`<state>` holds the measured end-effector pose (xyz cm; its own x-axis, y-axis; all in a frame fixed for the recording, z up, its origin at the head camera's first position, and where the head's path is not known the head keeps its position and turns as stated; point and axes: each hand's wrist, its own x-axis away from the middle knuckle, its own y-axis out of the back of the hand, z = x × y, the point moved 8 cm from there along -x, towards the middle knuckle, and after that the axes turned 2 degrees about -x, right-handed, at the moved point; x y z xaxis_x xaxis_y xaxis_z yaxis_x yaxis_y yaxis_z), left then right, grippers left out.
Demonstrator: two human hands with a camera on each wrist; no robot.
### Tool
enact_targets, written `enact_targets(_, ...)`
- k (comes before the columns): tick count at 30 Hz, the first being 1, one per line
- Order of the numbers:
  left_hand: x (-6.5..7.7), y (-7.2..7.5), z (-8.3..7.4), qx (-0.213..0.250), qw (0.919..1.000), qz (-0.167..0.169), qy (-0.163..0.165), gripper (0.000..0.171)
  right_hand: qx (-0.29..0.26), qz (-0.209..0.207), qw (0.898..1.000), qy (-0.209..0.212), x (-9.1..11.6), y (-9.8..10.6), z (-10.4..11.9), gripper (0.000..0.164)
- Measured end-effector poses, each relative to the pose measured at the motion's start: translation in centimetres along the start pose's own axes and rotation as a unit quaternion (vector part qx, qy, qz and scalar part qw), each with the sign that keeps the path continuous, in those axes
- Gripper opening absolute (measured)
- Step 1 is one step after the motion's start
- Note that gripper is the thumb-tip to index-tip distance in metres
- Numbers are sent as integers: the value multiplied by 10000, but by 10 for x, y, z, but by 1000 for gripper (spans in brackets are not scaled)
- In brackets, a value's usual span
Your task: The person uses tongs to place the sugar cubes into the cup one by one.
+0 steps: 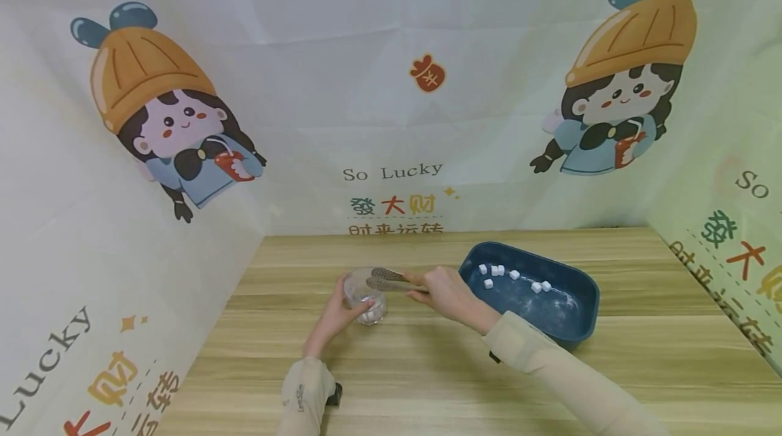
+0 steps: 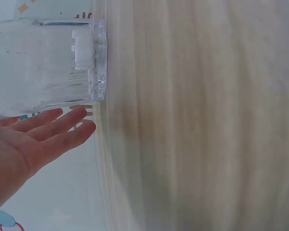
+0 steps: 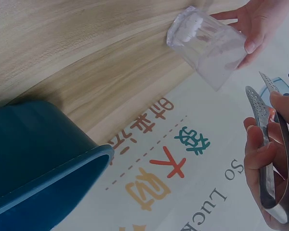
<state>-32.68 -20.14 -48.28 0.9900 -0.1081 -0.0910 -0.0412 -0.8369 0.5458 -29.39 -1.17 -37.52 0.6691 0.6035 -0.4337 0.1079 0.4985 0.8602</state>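
Note:
A clear glass [image 1: 365, 297] stands on the wooden table with several white cubes [image 2: 82, 48] at its bottom. My left hand [image 1: 342, 307] holds it from the left, thumb and fingers on either side of its wall [image 3: 207, 45]. My right hand [image 1: 440, 290] grips metal tongs [image 1: 387, 278], whose tips hover over the glass mouth. In the right wrist view the tongs [image 3: 267, 159] have their tips slightly apart with nothing between them. A dark blue tray [image 1: 594, 300] lies just right of my right hand and holds several more white cubes [image 1: 513, 276].
The wooden table [image 1: 427, 368] is walled in on three sides by a printed cartoon backdrop [image 1: 391, 117], close behind the glass. The tray's rim [image 3: 62, 168] lies near the back wall. A small black object [image 1: 333, 394] sits at my left wrist.

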Motion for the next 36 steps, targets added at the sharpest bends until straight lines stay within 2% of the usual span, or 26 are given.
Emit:
enact_targets(6,0,2,-1,-64,9998,-167,-97,83,146,-45,9999,18,2,-1,-1,33)
enact_targets(13,-2,1,-1,-131,9994,-276,-143,77,44,4,10000,-80,6,1,-4,35)
enact_targets(21,-2,0,-1,-159,9995,-226,-125,77,40,32,9996,-293,12,7,-14,36)
enact_targets(31,0,1,0,44,9998,-187,-49,82,6,-124,9996,-244,22,18,-24,35)
enact_targets(36,0,1,0,-65,9998,-205,-54,80,37,-167,9996,-205,28,23,-29,36)
